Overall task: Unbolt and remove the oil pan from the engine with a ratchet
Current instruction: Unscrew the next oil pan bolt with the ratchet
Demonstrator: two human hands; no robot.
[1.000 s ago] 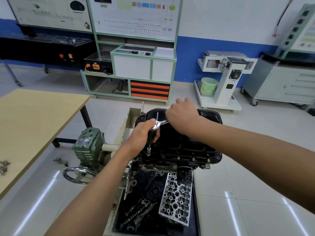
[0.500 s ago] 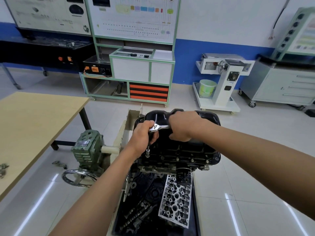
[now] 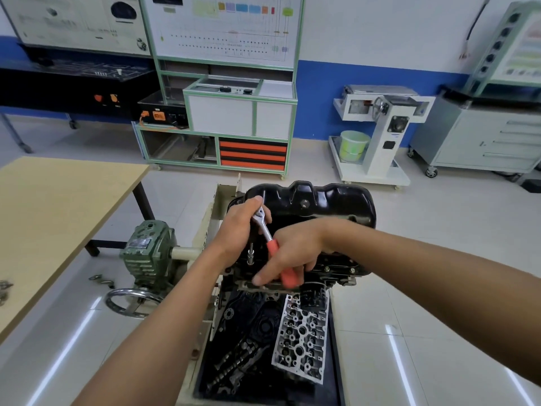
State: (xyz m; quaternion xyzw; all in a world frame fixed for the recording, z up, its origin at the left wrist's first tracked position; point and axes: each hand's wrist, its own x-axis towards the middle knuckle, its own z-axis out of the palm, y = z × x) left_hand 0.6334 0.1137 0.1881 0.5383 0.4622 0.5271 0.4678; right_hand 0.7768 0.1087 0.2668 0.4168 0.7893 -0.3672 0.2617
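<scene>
**Ratchet** (image 3: 265, 230): head at the oil pan's 9 o'clock edge, with the extension (image 3: 250, 256) upright down to the flange. The handle now runs to 5 o'clock from the head; half a second ago it lay toward 3 o'clock. The orange grip, covered before, is partly exposed.

**Left hand** (image 3: 238, 230): curled round the ratchet head, thumb over its top. Place unchanged.

**Right hand** (image 3: 295, 253): fingers wrapped on the orange grip, index finger straight and pointing to 7 o'clock. It has swung from above the pan down to the engine's near side.

**Oil pan** (image 3: 328, 206): black, on top of the engine (image 3: 336, 266), seated as before. Its top is now uncovered.

**Tray** (image 3: 257, 388): at 6 o'clock of the engine, holding a cylinder head (image 3: 301, 338) and loose parts.

**Table** (image 3: 58, 206): at 9 o'clock.
</scene>
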